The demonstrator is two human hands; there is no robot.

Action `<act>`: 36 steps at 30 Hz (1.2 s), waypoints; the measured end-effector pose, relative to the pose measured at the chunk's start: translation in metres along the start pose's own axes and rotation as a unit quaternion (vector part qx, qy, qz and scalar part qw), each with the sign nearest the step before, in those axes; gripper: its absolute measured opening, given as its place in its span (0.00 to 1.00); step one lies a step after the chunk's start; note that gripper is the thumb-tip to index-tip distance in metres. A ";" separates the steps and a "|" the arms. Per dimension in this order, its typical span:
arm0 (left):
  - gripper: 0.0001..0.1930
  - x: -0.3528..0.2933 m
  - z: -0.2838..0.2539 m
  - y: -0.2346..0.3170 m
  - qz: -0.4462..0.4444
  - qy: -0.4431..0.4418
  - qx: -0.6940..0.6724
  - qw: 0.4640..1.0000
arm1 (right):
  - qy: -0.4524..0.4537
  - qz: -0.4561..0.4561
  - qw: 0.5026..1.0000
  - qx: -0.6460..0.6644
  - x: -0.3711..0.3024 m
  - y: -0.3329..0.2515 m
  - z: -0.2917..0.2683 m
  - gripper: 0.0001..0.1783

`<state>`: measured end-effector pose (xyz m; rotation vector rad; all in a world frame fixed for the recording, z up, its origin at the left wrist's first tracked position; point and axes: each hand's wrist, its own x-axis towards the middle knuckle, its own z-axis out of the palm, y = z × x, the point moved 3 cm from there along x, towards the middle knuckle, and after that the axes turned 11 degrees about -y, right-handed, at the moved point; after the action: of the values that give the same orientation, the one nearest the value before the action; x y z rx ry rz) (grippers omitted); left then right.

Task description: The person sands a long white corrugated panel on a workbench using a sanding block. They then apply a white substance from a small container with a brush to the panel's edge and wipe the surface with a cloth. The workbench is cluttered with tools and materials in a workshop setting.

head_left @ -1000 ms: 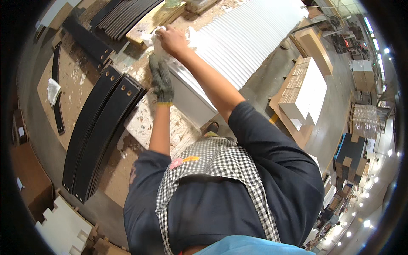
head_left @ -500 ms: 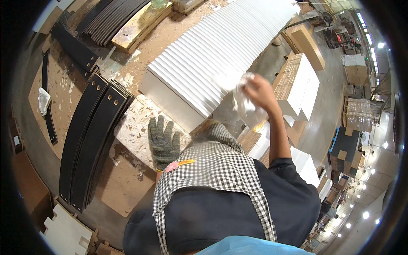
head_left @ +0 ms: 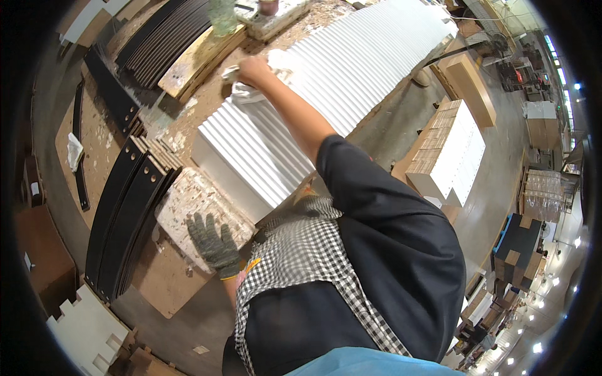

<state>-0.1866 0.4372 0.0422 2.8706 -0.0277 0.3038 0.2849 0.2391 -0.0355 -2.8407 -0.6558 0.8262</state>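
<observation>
My bare right hand [head_left: 254, 70] is closed on a white cloth [head_left: 246, 94], which hangs over the far left edge of a long row of white panels [head_left: 357, 69]. The panels stand packed side by side with their narrow edges up, giving a ribbed top. My right forearm reaches across that top. My left hand [head_left: 214, 243], in a grey knit glove, lies with its fingers spread on a pale, paint-spotted board [head_left: 182, 203] at the near end of the row. It holds nothing.
Curved black strips with holes [head_left: 125, 216] stand stacked on the left. Farther back lie more dark strips [head_left: 166, 47], a yellowish block [head_left: 194, 66] and a greenish jar [head_left: 224, 17]. A crumpled white piece [head_left: 74, 151] is at far left. White boards [head_left: 448, 153] are stacked on the right.
My right hand has swung from the right side of the panel row across to its far left edge, carrying the cloth. The gloved left hand stays spread on the board.
</observation>
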 end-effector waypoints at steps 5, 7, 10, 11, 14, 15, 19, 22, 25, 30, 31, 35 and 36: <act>0.19 -0.016 0.004 -0.002 -0.049 0.005 0.029 0.998 | 0.340 -0.020 0.921 0.189 -0.090 0.012 -0.065 0.22; 0.19 -0.012 0.008 0.002 -0.056 0.007 0.026 0.998 | 0.432 0.054 0.887 0.150 -0.155 0.077 -0.044 0.27; 0.19 -0.017 0.013 0.000 -0.069 -0.010 0.040 0.997 | 0.359 0.219 0.903 0.087 -0.249 0.153 0.026 0.28; 0.20 -0.008 0.008 0.006 -0.060 -0.008 0.035 0.998 | 0.385 0.279 0.878 0.059 -0.262 0.174 0.057 0.28; 0.19 -0.005 0.001 0.011 -0.059 -0.018 0.026 0.998 | 0.285 0.300 0.910 0.023 -0.253 0.164 0.034 0.18; 0.19 -0.005 0.006 0.009 -0.061 -0.014 0.032 0.998 | 0.291 0.288 0.912 0.034 -0.238 0.167 0.027 0.18; 0.19 -0.010 0.003 0.007 -0.084 -0.039 0.033 0.995 | 0.315 0.228 0.917 0.087 -0.135 0.162 -0.013 0.16; 0.19 -0.005 0.001 0.004 -0.075 -0.037 0.029 0.996 | 0.300 0.167 0.937 0.063 -0.062 0.161 -0.050 0.13; 0.19 -0.003 0.008 0.001 -0.084 -0.044 0.030 0.995 | 0.337 0.123 0.915 0.187 -0.025 0.205 -0.076 0.16; 0.18 -0.014 0.014 0.000 -0.103 -0.030 0.038 0.994 | 0.447 0.211 0.864 0.093 -0.172 0.228 -0.059 0.20; 0.18 -0.016 0.013 0.000 -0.102 -0.026 0.037 0.994 | 0.364 0.272 0.890 0.036 -0.196 0.233 -0.026 0.22; 0.18 -0.019 0.015 0.001 -0.095 -0.033 0.040 0.994 | 0.285 0.303 0.909 0.022 -0.224 0.229 0.012 0.23; 0.18 -0.021 0.012 0.000 -0.095 -0.037 0.035 0.994 | 0.239 0.326 0.914 0.037 -0.219 0.225 0.003 0.23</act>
<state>-0.2050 0.4343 0.0263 2.9229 0.2446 0.1657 0.2017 -0.0589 0.0177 -3.0145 0.3990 0.1565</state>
